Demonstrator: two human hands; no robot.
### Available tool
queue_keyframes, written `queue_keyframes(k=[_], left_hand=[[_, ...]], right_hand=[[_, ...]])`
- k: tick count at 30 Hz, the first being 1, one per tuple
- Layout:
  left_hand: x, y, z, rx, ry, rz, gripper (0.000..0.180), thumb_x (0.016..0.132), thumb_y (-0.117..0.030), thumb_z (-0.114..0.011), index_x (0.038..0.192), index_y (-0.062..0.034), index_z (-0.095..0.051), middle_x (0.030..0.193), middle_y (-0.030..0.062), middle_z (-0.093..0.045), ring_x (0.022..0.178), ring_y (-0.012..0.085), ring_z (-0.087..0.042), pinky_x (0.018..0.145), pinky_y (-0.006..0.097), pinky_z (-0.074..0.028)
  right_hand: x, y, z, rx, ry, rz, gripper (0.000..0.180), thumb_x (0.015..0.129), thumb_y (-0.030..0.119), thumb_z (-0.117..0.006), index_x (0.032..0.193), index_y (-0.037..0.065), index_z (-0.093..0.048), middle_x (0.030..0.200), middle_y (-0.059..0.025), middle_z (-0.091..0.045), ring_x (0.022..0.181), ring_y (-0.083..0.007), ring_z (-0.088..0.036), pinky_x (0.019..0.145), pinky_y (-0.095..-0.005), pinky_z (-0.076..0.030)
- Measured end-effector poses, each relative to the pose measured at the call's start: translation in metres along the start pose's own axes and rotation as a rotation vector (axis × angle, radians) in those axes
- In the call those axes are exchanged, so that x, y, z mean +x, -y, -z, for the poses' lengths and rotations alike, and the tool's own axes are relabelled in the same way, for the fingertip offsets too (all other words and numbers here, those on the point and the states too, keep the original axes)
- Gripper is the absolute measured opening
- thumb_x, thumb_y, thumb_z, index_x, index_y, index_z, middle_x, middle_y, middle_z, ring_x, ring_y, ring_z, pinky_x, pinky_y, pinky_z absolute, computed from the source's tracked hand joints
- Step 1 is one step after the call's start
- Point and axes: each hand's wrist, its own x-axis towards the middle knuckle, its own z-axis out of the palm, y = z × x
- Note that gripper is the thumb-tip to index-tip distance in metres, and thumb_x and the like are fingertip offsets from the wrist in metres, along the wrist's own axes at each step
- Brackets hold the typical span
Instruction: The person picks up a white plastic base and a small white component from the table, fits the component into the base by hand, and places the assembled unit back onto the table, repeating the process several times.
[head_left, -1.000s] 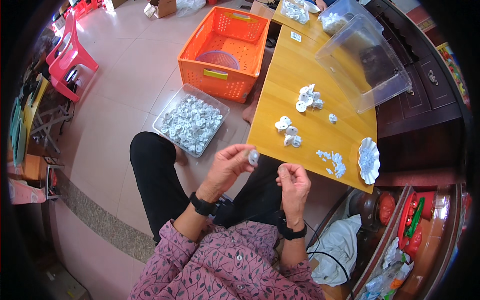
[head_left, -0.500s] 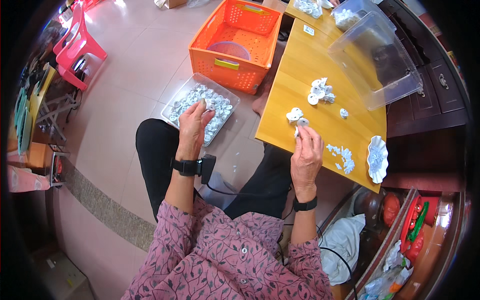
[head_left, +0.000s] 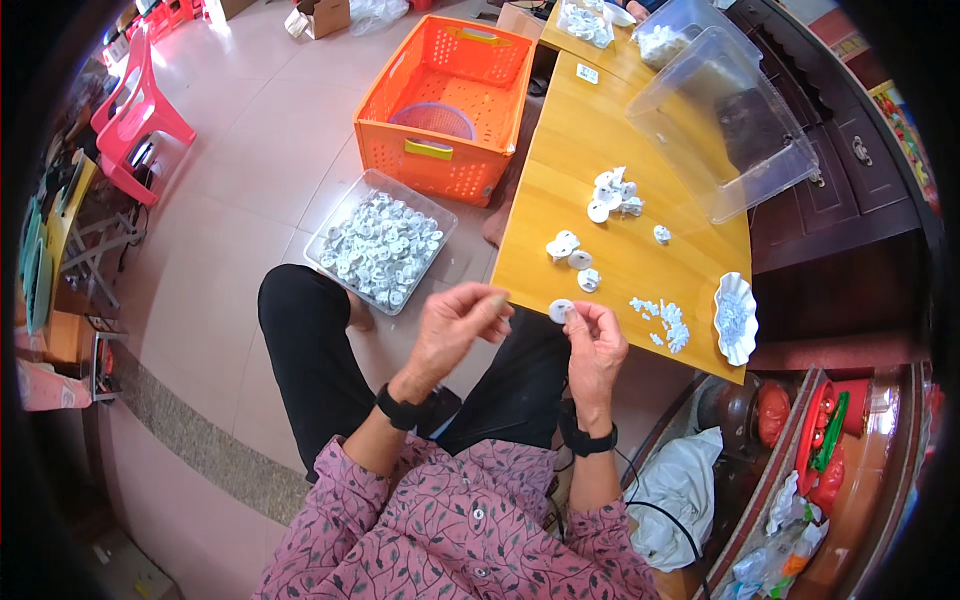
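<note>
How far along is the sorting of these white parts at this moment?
Done: the clear tray on the floor holds a heap of white parts. In hand: the right hand pinches a white disc; the left hand is beside it. Left: loose discs and small bits remain on the table.

Both forearms rise from the lower edge, sleeves pushed back, a dark band on each wrist. The left hand [head_left: 455, 322] is raised in front of the body, fingers curled loosely inward with the fingertips gathered. The right hand [head_left: 595, 345] is just beside it, thumb and forefinger pinched together at the top.
</note>
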Motion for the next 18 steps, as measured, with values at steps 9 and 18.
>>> queue_keyframes(k=[9, 18], left_hand=[[-0.010, 0.018, -0.031, -0.051, 0.242, 0.075, 0.030, 0.097, -0.011, -0.060, 0.124, 0.0025, -0.062, 0.110, 0.0120, -0.069, 0.085, 0.0140, -0.068, 0.075, 0.026, -0.058], [-0.009, 0.014, -0.026, -0.135, 0.214, 0.130, 0.029, 0.097, -0.012, -0.060, 0.123, 0.0018, -0.063, 0.110, 0.0164, -0.069, 0.083, 0.0155, -0.069, 0.072, 0.027, -0.059]], right_hand=[[-0.028, 0.026, 0.007, -0.058, 0.158, 0.037, 0.007, 0.090, 0.004, -0.067, 0.094, -0.002, -0.066, 0.089, -0.0077, -0.065, 0.073, -0.0116, -0.065, 0.065, -0.0253, -0.052], [0.007, -0.020, 0.068, -0.901, -0.230, 0.323, 0.016, 0.089, 0.004, -0.059, 0.104, 0.001, -0.064, 0.099, -0.0163, -0.057, 0.093, -0.0345, -0.059, 0.080, -0.0440, -0.049]])
